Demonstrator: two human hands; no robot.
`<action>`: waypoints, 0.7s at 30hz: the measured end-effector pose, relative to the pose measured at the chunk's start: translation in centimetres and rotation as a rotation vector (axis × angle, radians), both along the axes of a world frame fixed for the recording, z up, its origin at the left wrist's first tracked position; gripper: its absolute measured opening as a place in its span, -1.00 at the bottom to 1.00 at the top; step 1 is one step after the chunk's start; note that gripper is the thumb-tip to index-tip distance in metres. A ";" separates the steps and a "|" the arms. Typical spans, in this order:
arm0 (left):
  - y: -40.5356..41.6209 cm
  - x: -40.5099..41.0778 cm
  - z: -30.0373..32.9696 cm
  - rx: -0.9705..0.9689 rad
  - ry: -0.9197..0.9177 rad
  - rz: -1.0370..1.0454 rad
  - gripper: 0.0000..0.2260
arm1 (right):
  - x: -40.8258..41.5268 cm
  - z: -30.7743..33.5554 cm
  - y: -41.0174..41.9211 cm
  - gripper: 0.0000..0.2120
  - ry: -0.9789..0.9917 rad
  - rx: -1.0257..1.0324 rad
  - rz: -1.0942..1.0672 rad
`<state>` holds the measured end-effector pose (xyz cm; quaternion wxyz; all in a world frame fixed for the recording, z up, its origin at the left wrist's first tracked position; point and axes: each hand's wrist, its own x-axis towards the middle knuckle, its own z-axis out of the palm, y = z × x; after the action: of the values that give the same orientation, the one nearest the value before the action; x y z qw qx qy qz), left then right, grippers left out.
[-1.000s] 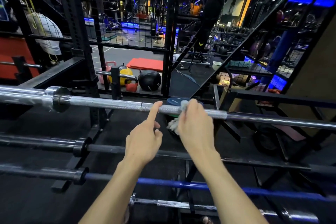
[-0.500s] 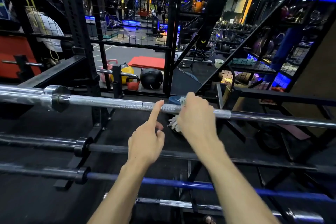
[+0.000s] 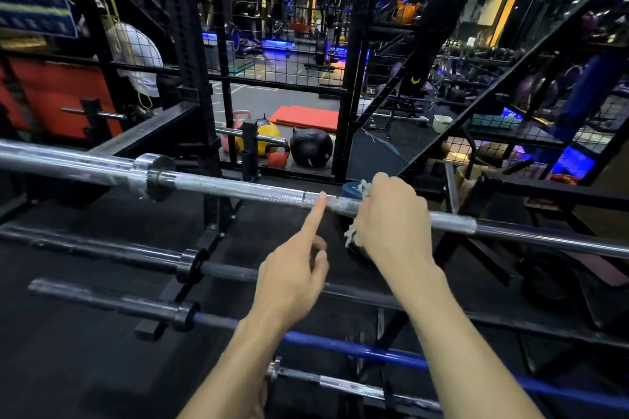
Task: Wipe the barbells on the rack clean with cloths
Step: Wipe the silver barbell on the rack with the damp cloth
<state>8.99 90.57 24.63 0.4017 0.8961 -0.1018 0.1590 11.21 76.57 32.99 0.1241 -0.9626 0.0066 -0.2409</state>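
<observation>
Right hand (image 3: pixel 391 214) sits on top of the top barbell (image 3: pixel 238 189), fingers curled over the shaft and holding a pale cloth (image 3: pixel 352 235) wrapped round it; frayed cloth ends poke out above the knuckles and hang below the bar at the hand's left edge. Forearm comes in from bottom right, wrist straight.

Left hand (image 3: pixel 292 277) holds nothing — index finger straight out, tip touching the shaft just left of the right hand, at the knurled section beside a smooth ring mark. Other fingers loosely curled, thumb tucked beside them. Forearm comes in from bottom centre.

Top barbell: bright chrome, runs across the whole view, sloping down to the right. Thick sleeve at far left, collar next, then knurled shaft, and a smooth stretch right of the right hand. Patchy, dull marks on the sleeve and near the collar.

Below it on the rack (image 3: pixel 218 214) lie more bars, all apart from both hands — a dark barbell (image 3: pixel 136 257), then a blue-shafted barbell (image 3: pixel 340 347), then a silver barbell (image 3: pixel 340 384) lowest, partly hidden by the forearms.
</observation>
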 end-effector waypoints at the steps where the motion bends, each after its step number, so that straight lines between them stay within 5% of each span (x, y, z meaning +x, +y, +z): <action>1: 0.6 0.0 -0.4 -0.054 -0.047 0.032 -0.19 | 0.1 0.0 -0.6 -0.87 -0.015 0.022 0.027; 5: 3.7 0.6 -0.9 -0.357 -0.218 0.241 -0.60 | -0.7 0.2 -3.9 -0.81 -0.079 0.026 -0.019; 7: 5.0 1.5 -0.8 -0.648 -0.131 0.312 -0.91 | -1.0 -0.2 -4.3 -0.82 -0.104 0.055 -0.039; 11: 6.0 3.4 0.2 -1.080 0.188 0.183 -0.73 | -1.0 -1.6 -1.5 -0.83 -0.153 0.094 0.061; 14: 6.5 4.7 0.5 -1.330 0.230 0.061 -0.74 | -0.6 -2.1 0.9 -0.80 -0.162 0.114 0.108; 21: 6.7 5.9 0.2 -1.328 0.192 0.041 -0.80 | 1.6 -1.2 7.0 -0.80 -0.104 0.021 0.198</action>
<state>14.86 97.27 24.85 0.8719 0.4707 0.0710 0.1153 12.82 83.60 31.77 0.1573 -0.9433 -0.0925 -0.2771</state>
